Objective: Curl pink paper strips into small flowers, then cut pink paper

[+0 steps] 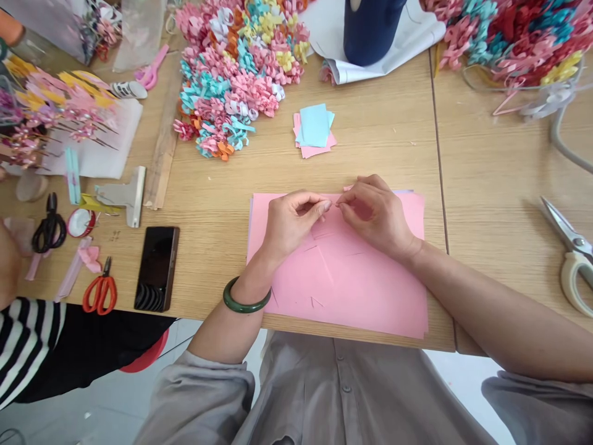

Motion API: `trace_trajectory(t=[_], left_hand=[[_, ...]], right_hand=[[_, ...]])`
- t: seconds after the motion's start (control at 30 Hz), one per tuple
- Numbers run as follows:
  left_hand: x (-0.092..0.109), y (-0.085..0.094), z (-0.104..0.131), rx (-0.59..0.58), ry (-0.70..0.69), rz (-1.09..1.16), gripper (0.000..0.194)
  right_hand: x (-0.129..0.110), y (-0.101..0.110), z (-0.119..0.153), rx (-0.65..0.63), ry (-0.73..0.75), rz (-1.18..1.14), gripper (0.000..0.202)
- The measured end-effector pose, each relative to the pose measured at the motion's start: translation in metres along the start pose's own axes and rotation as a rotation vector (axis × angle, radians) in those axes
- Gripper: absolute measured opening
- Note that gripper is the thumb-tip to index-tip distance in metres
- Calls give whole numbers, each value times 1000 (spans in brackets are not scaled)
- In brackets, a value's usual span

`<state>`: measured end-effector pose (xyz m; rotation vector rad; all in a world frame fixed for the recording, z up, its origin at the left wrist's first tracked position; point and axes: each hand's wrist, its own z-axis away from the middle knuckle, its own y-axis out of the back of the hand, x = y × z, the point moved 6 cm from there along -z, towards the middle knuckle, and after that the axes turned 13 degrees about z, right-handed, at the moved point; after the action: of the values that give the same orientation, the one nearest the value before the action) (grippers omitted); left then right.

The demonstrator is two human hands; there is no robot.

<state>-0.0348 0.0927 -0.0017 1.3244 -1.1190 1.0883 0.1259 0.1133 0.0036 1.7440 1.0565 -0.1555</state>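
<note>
Above a stack of large pink paper sheets [370, 290], my left hand [294, 222] and my right hand [377, 216] nearly meet at the fingertips. Both are closed in a pinch. Whatever lies between the fingers is pink or very small and blends with the paper, so I cannot make it out. Thin cut lines or slivers show on the top sheet below the hands. Just beyond the sheets lies a small pile of blue and pink paper squares [315, 127].
Curled paper flowers [245, 74] heap at the back, beside a dark blue cup [370, 31]. White-handled scissors [574, 247] lie right. Leftward are a phone [156, 269], red-handled snips [100, 290], a metal clip [127, 194] and another person's striped sleeve [28, 340].
</note>
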Motion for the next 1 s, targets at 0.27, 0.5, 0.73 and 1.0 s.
trace_trajectory(t=[0.27,0.5,0.73,1.0], left_hand=[[-3,-1,1,15,13,51,16],[0,-1,2,27,1,53,15],[9,-1,2,14,-103,-17,15],[16,-3,1,-124,-228,-105,16]], right_hand=[[-2,0,0,1,46,-32,7],[-4,0,0,-18,76,-91,8],[-6,4,0,-60,91,-138,11],[-8,3,1,-73,154,-199,15]])
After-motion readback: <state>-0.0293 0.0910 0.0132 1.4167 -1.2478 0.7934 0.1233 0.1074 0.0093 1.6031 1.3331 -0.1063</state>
